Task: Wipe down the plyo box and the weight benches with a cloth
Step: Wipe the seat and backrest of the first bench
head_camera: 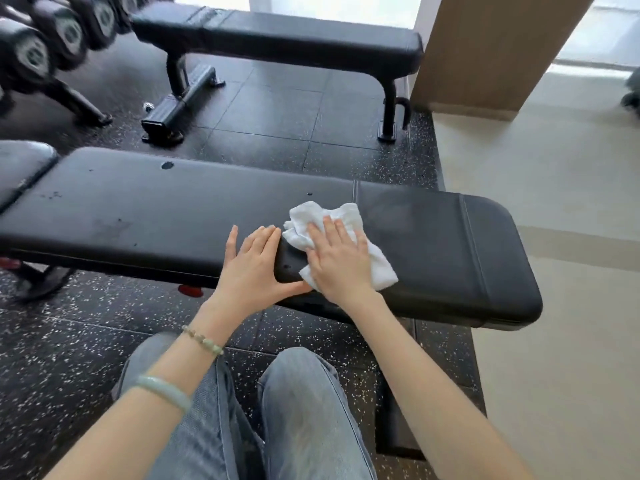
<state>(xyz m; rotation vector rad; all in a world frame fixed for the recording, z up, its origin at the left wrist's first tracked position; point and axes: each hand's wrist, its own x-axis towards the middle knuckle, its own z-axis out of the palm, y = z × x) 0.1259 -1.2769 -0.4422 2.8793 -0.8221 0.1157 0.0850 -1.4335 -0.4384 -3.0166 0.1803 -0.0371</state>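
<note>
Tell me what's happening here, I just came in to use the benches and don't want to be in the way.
A person is wiping the near weight bench with a white cloth. The right hand presses flat on the cloth near the bench's right end, while the left hand rests bare on the pad beside it. Dark spots still show on the pad further left. The far bench stands untouched, with nothing on it.

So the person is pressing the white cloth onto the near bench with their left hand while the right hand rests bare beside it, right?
Not quite: the hands are swapped. In the head view the right hand presses the white cloth flat onto the near bench, while the left hand rests bare on the bench beside it.
</note>
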